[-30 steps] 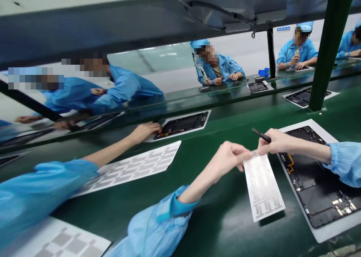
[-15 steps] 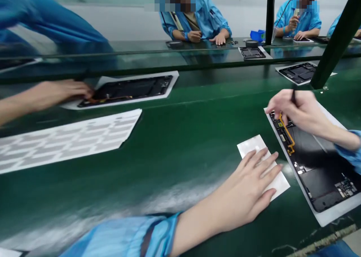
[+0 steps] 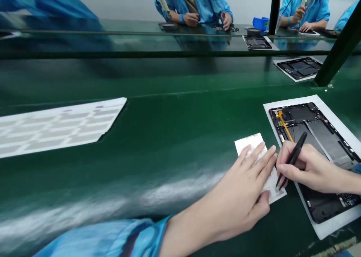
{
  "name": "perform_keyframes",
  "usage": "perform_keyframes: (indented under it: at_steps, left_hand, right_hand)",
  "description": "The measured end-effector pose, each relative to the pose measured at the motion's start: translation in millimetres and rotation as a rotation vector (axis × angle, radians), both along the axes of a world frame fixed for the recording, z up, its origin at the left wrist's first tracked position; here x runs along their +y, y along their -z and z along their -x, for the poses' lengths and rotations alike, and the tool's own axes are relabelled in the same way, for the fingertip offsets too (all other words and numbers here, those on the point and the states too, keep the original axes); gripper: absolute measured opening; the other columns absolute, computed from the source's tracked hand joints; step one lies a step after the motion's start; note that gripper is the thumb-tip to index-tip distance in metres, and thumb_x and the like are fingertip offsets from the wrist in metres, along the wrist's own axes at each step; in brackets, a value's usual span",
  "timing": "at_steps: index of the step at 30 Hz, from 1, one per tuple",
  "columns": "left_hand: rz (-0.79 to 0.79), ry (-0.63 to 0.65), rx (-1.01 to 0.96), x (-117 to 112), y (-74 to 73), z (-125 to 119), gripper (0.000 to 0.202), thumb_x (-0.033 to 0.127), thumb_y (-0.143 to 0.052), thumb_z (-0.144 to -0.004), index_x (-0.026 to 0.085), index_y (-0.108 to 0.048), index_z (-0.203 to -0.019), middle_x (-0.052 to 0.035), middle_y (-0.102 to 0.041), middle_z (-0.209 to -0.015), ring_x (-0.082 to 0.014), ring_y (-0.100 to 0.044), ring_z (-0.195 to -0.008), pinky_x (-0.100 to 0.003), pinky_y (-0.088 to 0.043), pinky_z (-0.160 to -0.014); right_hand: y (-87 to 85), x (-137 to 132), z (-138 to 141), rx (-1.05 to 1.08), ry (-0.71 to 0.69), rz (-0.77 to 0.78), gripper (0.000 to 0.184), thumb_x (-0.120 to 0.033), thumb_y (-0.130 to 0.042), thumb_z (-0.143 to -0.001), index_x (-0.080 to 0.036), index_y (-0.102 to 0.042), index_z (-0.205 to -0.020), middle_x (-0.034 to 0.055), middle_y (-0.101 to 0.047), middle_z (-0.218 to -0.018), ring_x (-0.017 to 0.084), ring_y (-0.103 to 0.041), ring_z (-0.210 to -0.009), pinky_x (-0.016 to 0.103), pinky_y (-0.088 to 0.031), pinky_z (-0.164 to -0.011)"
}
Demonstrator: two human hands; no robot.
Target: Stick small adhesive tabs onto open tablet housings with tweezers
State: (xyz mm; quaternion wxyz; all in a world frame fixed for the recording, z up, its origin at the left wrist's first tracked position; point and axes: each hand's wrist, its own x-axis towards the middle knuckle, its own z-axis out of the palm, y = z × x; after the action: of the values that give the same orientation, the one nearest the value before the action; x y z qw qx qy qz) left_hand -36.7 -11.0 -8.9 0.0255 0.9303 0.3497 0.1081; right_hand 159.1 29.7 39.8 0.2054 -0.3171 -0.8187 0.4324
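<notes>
White adhesive sheet (image 3: 250,143) lies on green assembly belt (image 3: 175,136), just beside open tablet chassis (image 3: 318,125); left hand (image 3: 237,191) spread, pinning it flat; right hand (image 3: 308,170) fingers pinch black tweezers (image 3: 293,157), tips at sheet's edge

My green workbench (image 3: 169,80), quick list: long white label sheet (image 3: 56,127) at 9 o'clock, small label sheet (image 3: 248,144) at 4 o'clock, open tablet (image 3: 313,125) on white backing (image 3: 290,103) at 3 o'clock, another open tablet (image 3: 299,69) at 2 o'clock.
</notes>
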Motion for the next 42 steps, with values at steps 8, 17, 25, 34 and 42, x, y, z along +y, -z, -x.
perform_keyframes:
  at_steps: [8, 17, 25, 34, 42]
  left_hand:
    - [-0.072, -0.008, -0.098, 0.7, 4.2, 0.0, 0.056, 0.04, -0.025, -0.104, 0.004, -0.034, -0.146, -0.0141, -0.028, -0.154, -0.0376, -0.022, -0.143, -0.054, -0.024, -0.113]
    - [-0.083, -0.014, -0.08, 1.0, 3.5, -0.2, 0.056, 0.04, -0.026, -0.103, 0.004, -0.033, -0.146, -0.0125, -0.027, -0.154, -0.0354, -0.026, -0.142, -0.051, -0.023, -0.114]
    - [-0.07, -0.017, -0.08, 0.0, 1.5, -1.4, 0.054, 0.04, -0.026, -0.103, 0.006, -0.04, -0.143, -0.0132, -0.029, -0.154, -0.0366, -0.027, -0.141, -0.053, -0.025, -0.114]
    - [-0.113, -0.005, -0.052, 4.7, 5.9, 1.7, 0.057, 0.036, -0.036, -0.101, 0.005, -0.028, -0.148, -0.0158, -0.025, -0.155, -0.0374, -0.02, -0.143, -0.056, -0.026, -0.113]
    - [-0.308, 0.205, -0.37, -8.3, -2.5, -14.3, 0.032, 0.013, -0.033, -0.099, 0.004, -0.061, -0.114, -0.0147, -0.064, -0.119, -0.0273, -0.049, -0.124, -0.043, -0.038, -0.109]
  right_hand:
    - [6.5, -3.7, 3.7, 0.038, 0.044, -0.153, 0.015, -0.019, -0.047, -0.09, -0.021, -0.045, -0.075, -0.0024, -0.05, -0.07, 0.013, -0.063, -0.054, 0.023, -0.052, -0.048]
    - [2.9, -1.7, 8.0, -0.023, 0.04, -0.171, 0.018, -0.018, -0.045, -0.087, -0.021, -0.042, -0.069, -0.002, -0.048, -0.067, 0.011, -0.06, -0.052, 0.021, -0.05, -0.046]
    - [-1.0, -0.9, 7.0, -0.032, 0.032, -0.107, 0.014, -0.019, -0.047, -0.087, -0.02, -0.046, -0.073, -0.0031, -0.05, -0.068, 0.01, -0.063, -0.051, 0.017, -0.048, -0.044]
    - [-16.6, -1.6, 3.0, 0.007, -0.016, 0.028, 0.024, -0.035, -0.056, -0.094, -0.02, -0.051, -0.076, -0.0042, -0.057, -0.063, 0.012, -0.065, -0.054, 0.02, -0.051, -0.051]
    - [-1.7, -77.1, -42.0, 0.335, 0.601, -0.167, 0.018, -0.03, -0.071, -0.085, -0.019, -0.062, -0.075, 0.0, -0.063, -0.072, 0.013, -0.064, -0.064, 0.022, -0.054, -0.058]
